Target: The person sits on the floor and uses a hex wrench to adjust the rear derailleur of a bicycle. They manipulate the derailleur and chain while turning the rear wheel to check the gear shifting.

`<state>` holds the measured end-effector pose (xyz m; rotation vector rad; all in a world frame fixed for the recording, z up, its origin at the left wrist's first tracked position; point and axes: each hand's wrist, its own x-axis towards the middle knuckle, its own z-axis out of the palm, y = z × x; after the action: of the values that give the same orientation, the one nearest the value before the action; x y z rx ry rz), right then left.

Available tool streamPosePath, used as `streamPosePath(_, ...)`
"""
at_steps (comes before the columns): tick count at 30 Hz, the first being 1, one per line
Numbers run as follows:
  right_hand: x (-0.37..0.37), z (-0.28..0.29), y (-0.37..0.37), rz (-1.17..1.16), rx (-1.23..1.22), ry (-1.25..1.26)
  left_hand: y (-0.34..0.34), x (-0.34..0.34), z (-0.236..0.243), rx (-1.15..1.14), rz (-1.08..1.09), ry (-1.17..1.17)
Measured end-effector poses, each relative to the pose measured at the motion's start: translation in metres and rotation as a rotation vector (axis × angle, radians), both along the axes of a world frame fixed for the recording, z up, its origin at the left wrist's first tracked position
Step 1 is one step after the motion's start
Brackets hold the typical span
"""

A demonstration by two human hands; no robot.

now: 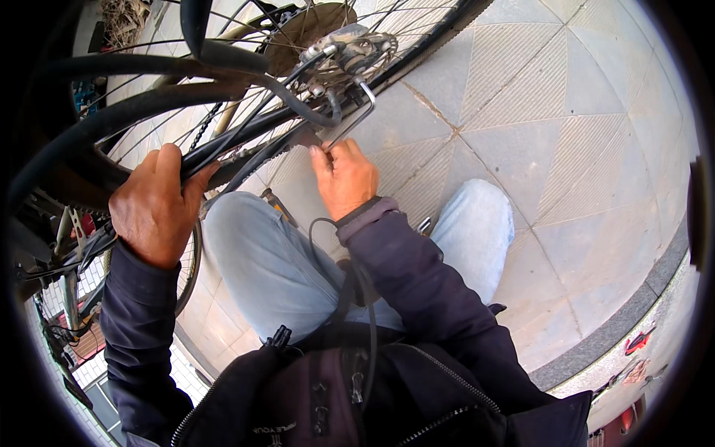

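A bicycle fills the upper left, with its wheel hub and derailleur at the top centre. My right hand is closed on a bent silver hex key. The key's far end meets the derailleur area; whether it sits in a bolt is too small to tell. My left hand wraps round a black frame tube, its thumb on the near side. A chain runs close by that tube.
Thick black tubes curve over the wheel at the left. Beside my left knee lies a tool with a yellow-marked handle. Grey paving tiles spread to the right. A small red object lies at the far right.
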<state>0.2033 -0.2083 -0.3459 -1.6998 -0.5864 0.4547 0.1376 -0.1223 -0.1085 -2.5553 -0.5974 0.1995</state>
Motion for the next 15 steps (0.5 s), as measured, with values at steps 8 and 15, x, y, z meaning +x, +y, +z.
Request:
streamPosePath(8,0.004,-0.001,-0.002,-0.020,-0.012,-0.076,-0.001,-0.001,0.000,-0.045,0.040,-0.005)
streamPosePath(15,0.011,-0.017,-0.001,-0.046,-0.063,-0.136,-0.002,0.001,0.000,-0.038,0.035,-0.002)
